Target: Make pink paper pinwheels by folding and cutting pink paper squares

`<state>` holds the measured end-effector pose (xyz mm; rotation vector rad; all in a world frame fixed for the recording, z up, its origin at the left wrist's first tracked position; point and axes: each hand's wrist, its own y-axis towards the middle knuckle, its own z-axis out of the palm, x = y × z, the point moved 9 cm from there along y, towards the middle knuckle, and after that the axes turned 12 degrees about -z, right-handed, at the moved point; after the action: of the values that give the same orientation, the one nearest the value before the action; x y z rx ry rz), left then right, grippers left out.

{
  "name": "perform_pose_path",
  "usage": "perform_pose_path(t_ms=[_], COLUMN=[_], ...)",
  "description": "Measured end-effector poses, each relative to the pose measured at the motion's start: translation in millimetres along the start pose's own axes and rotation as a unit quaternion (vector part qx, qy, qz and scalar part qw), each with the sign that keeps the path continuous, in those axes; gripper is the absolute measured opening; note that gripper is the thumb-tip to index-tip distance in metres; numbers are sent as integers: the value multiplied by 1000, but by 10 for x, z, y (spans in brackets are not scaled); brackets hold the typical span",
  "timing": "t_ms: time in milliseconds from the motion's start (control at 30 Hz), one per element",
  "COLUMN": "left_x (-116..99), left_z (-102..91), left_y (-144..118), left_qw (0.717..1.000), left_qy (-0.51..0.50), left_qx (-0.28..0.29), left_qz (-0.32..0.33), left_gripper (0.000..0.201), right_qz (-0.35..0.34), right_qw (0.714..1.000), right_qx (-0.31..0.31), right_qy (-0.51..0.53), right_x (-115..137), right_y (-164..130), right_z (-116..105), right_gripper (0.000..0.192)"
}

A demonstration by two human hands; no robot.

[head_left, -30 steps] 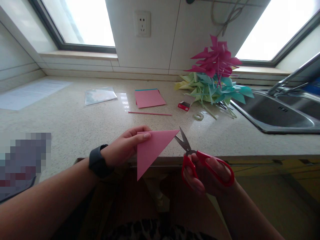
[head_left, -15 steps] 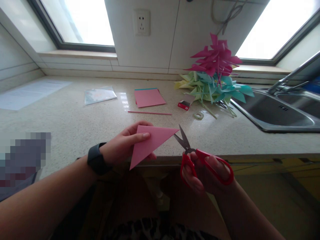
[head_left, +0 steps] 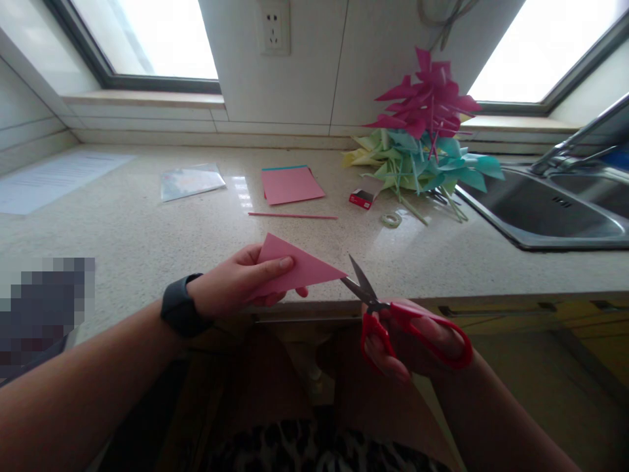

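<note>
Left hand (head_left: 236, 285) is pinching a folded pink paper triangle (head_left: 295, 269) above the counter edge (head_left: 491, 288), tip offered to open red scissors (head_left: 393, 313) the right hand (head_left: 417, 341) is gripping.

Left hand (head_left: 236, 283) pinching pink paper triangle (head_left: 295, 267), open red scissors (head_left: 393, 313) (right hand (head_left: 413, 344)) at its tip

Bare counter (head_left: 147, 242) lies open left of the hands and ahead as far as the pink stick (head_left: 292, 216). Beyond it lie a paper stack (head_left: 291, 184) and plastic bag (head_left: 190, 181). On the right, pinwheels (head_left: 422, 144), a red box (head_left: 361, 198), tape (head_left: 392, 219) and the sink (head_left: 550, 216) crowd the way.
</note>
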<state>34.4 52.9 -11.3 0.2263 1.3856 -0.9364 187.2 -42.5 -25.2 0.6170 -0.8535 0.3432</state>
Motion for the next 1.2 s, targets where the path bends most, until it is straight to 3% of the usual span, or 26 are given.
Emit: perform_pose_path(t_ms=[267,500,700,1200], left_x=[-18,-95,-83,-96], left_z=[163,213,257,272], left_y=[-66,-77,-77,-84], left_qw=[982,961,959,958], left_qy=[173,266,275,278], left_qx=[73,64,66,60], left_qz=[-23,26,24,29], left_gripper=[32,32,31,29], right_qz=[74,103,137,104], right_qw=[996,994,990,994], right_qx=[49,37,29,33], right_qy=[-33,-25,-26,-5], right_x=[-10,14,-9,-8], right_y=[-157,-210,-206,-215], right_z=[5,-19,-17,-32], right_gripper=[55,53,55,53])
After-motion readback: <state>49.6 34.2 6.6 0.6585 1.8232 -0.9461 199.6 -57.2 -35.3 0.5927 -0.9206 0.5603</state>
